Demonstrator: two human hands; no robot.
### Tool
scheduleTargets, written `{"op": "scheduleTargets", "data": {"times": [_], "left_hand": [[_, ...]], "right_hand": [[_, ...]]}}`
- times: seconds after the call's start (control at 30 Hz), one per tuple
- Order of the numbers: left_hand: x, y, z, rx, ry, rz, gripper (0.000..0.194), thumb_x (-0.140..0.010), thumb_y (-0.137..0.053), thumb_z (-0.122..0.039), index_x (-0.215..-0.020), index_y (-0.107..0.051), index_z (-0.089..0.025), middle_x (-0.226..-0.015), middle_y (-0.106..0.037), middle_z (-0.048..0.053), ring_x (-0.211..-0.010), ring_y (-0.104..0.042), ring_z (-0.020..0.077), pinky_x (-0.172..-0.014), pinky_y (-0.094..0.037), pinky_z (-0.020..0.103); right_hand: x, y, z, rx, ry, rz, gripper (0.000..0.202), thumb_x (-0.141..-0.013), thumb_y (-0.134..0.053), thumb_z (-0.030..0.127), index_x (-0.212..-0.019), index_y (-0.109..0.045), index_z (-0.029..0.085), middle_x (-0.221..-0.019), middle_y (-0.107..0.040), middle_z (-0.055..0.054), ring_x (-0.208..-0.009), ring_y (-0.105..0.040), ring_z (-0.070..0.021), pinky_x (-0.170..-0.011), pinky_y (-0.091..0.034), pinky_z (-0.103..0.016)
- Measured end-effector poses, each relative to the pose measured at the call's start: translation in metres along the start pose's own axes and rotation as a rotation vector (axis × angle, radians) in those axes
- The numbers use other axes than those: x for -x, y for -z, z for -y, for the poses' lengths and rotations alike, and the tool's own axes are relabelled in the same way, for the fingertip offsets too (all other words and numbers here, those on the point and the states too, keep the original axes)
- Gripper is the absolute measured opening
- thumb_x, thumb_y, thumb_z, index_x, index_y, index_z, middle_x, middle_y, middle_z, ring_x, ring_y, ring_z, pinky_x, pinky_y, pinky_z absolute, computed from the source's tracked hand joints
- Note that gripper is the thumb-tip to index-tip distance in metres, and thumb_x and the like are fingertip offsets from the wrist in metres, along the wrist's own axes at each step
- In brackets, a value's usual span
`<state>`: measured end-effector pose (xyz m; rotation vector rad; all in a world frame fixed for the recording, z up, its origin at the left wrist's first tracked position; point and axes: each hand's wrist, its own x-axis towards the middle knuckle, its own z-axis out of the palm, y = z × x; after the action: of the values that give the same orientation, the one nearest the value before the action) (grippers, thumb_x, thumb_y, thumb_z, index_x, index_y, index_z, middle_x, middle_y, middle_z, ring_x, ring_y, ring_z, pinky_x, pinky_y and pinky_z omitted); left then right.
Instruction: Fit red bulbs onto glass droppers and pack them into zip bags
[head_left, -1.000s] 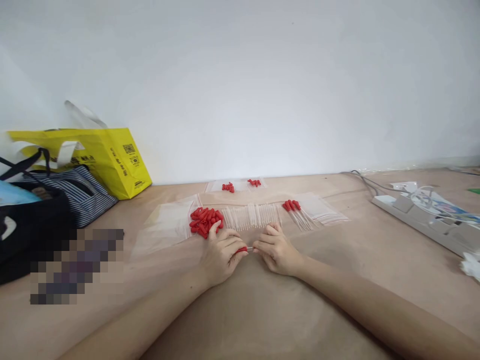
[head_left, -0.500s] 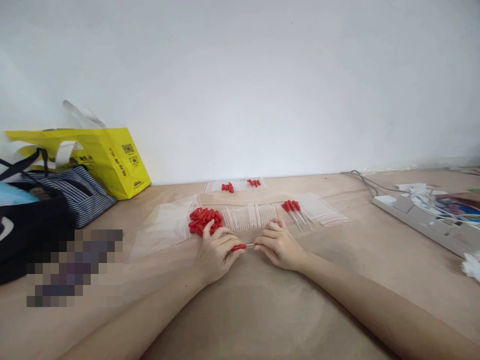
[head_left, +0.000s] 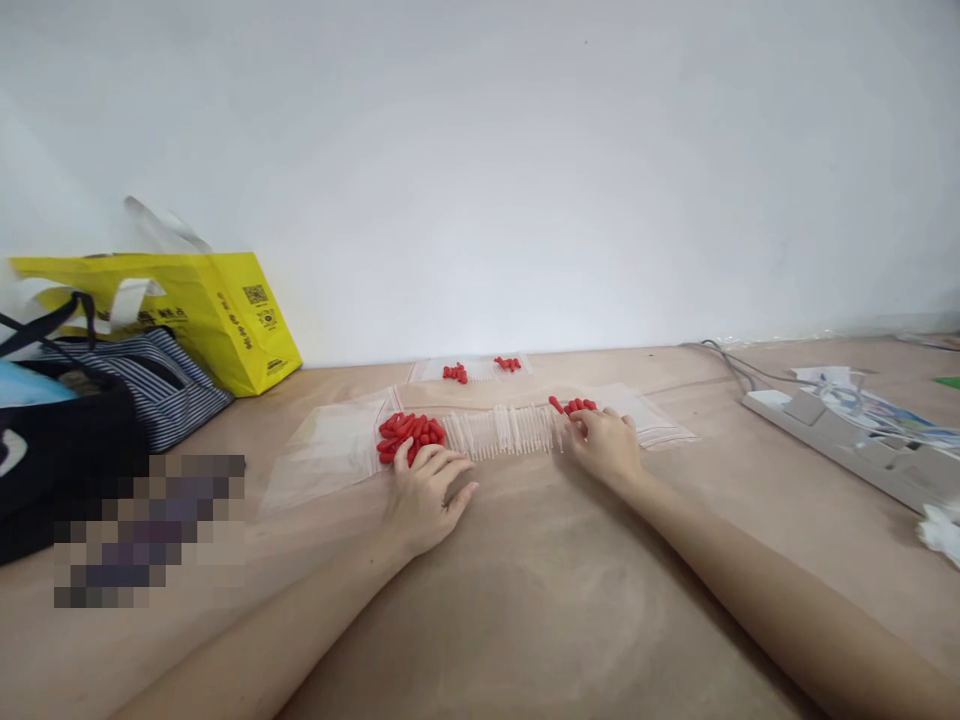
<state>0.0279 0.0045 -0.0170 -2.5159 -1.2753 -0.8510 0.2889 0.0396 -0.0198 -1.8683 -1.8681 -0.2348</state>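
My left hand (head_left: 427,500) rests on the table with its fingers apart and nothing in them, its fingertips beside a pile of red rubber pieces (head_left: 405,428). My right hand (head_left: 606,446) is closed on a thin stick with a red tip (head_left: 556,404), left of a small group of red-tipped sticks (head_left: 582,405). The fingers cover most of that group's thin shafts. Between the two hands lies a row of thin whitish sticks (head_left: 510,430), side by side. Clear plastic bags lie at the left (head_left: 330,440) and the right (head_left: 660,420) of the row.
Farther back, another clear bag (head_left: 480,370) has two small red clusters on it. A yellow bag (head_left: 255,350), a striped pouch (head_left: 180,400) and a black bag (head_left: 97,470) stand at the left. A power strip (head_left: 832,435) with cables lies at the right.
My right hand has moved right and away from me with the red-tipped stick, up to the small group. My left hand has let go of the red end and its fingers have spread.
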Motion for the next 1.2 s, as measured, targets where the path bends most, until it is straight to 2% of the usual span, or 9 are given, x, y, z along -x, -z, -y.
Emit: {"op": "scheduleTargets", "data": {"times": [0.07,0.13,0.3,0.57,0.67,0.8,0.97,1.07,1.2], "left_hand": [[0.000,-0.001,0.000,0.003,-0.007,0.012,0.013,-0.078,-0.051,-0.029,-0.085,-0.061,-0.024,-0.091,-0.065,0.002,-0.092,-0.053,0.0216,-0.094,-0.016,0.052],[-0.001,-0.002,-0.001,0.005,-0.008,0.013,0.012,-0.078,-0.051,-0.028,-0.083,-0.061,-0.024,-0.090,-0.065,0.001,-0.092,-0.053,0.0216,-0.094,-0.016,0.053],[-0.003,-0.002,-0.001,0.005,-0.026,0.019,0.010,-0.078,-0.052,-0.028,-0.079,-0.062,-0.024,-0.089,-0.065,0.001,-0.091,-0.053,0.0210,-0.094,-0.016,0.053],[-0.003,-0.004,-0.002,0.001,-0.025,-0.010,0.010,-0.077,-0.052,-0.027,-0.075,-0.061,-0.024,-0.086,-0.064,0.000,-0.088,-0.053,0.0203,-0.094,-0.016,0.052],[-0.006,0.000,0.003,-0.050,0.021,-0.082,0.008,-0.076,-0.052,-0.027,-0.075,-0.058,-0.022,-0.082,-0.064,0.001,-0.086,-0.053,0.0207,-0.093,-0.019,0.051],[-0.012,0.011,0.020,-0.176,0.147,-0.153,0.012,-0.072,-0.055,-0.031,-0.078,-0.054,-0.020,-0.080,-0.062,0.003,-0.085,-0.052,0.0232,-0.091,-0.021,0.051],[-0.015,0.021,0.040,-0.272,0.146,-0.048,0.021,-0.068,-0.057,-0.042,-0.072,-0.056,-0.022,-0.080,-0.058,0.003,-0.086,-0.051,0.0248,-0.089,-0.020,0.056],[-0.014,0.021,0.040,-0.324,0.115,0.003,0.022,-0.066,-0.058,-0.043,-0.065,-0.057,-0.021,-0.079,-0.057,0.003,-0.086,-0.050,0.0246,-0.089,-0.020,0.057],[-0.012,0.016,0.037,-0.425,0.050,-0.002,0.017,-0.067,-0.059,-0.037,-0.064,-0.058,-0.021,-0.080,-0.057,0.005,-0.084,-0.051,0.0249,-0.089,-0.021,0.058]], "right_hand": [[-0.005,-0.002,-0.003,0.055,-0.104,0.068,0.026,-0.082,-0.039,0.027,-0.093,-0.060,0.018,-0.082,-0.064,-0.008,-0.086,-0.051,-0.0230,-0.072,-0.024,-0.033],[-0.008,-0.004,-0.002,0.092,-0.140,0.105,0.026,-0.081,-0.039,0.027,-0.096,-0.058,0.017,-0.083,-0.064,-0.009,-0.086,-0.052,-0.0236,-0.073,-0.024,-0.034],[-0.016,-0.008,0.005,0.127,-0.166,0.157,0.024,-0.081,-0.037,0.025,-0.089,-0.058,0.017,-0.082,-0.064,-0.009,-0.085,-0.055,-0.0235,-0.073,-0.024,-0.036],[-0.022,-0.012,0.010,0.151,-0.147,0.164,0.030,-0.082,-0.035,0.027,-0.085,-0.063,0.018,-0.089,-0.064,-0.011,-0.091,-0.053,-0.0239,-0.075,-0.023,-0.038],[-0.026,-0.010,0.013,0.143,-0.172,0.215,0.033,-0.082,-0.036,0.032,-0.082,-0.065,0.017,-0.086,-0.064,-0.011,-0.087,-0.054,-0.0239,-0.075,-0.024,-0.038],[-0.033,-0.007,0.015,0.148,-0.189,0.296,0.030,-0.079,-0.039,0.032,-0.079,-0.065,0.018,-0.082,-0.064,-0.011,-0.087,-0.055,-0.0243,-0.076,-0.025,-0.040],[-0.040,-0.010,0.018,0.179,-0.208,0.334,0.024,-0.075,-0.044,0.027,-0.084,-0.064,0.017,-0.084,-0.063,-0.012,-0.086,-0.055,-0.0249,-0.076,-0.027,-0.040],[-0.042,-0.012,0.022,0.188,-0.200,0.346,0.022,-0.072,-0.047,0.021,-0.084,-0.064,0.015,-0.083,-0.063,-0.013,-0.086,-0.056,-0.0252,-0.076,-0.028,-0.039],[-0.042,-0.012,0.028,0.196,-0.174,0.346,0.022,-0.071,-0.048,0.016,-0.084,-0.065,0.013,-0.086,-0.063,-0.016,-0.087,-0.055,-0.0258,-0.075,-0.028,-0.039]]}}
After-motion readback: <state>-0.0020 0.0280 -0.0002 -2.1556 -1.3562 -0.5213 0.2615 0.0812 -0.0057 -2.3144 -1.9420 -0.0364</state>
